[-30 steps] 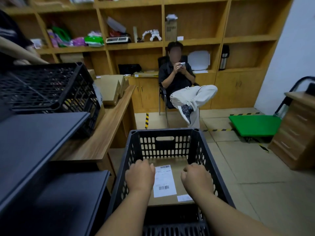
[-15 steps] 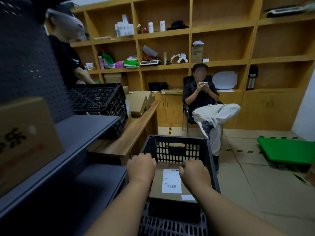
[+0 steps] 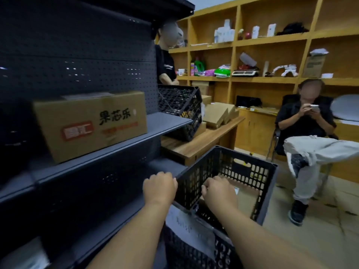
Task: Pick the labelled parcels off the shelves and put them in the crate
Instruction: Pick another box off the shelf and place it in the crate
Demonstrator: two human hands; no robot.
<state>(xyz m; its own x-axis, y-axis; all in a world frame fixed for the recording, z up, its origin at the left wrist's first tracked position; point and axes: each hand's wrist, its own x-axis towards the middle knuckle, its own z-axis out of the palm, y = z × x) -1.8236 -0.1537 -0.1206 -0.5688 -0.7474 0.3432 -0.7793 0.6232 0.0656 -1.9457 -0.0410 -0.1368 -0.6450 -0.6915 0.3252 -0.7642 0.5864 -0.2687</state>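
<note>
Wooden wall shelving is seen at the back w/ assorted small items; dark metal shelves w/ perforated back panel fill the left side. One printed cardboard box is seen on a middle shelf, near its front edge. Black slotted crate is held tilted, just right of the shelf unit's front edge. Left hand is curled over the crate's near-left corner rim, fingers closed on it. Right hand is closed on the near rim, knuckles up. Labelled parcel lies inside the crate on its bottom, partly hidden by the right hand; a strip of white label shows. White paper sheet is seen below the crate's near edge; text blurred. Second black crate rests on a wooden table beside flat cartons. One person is seated at right, another stands behind the shelf unit.
</note>
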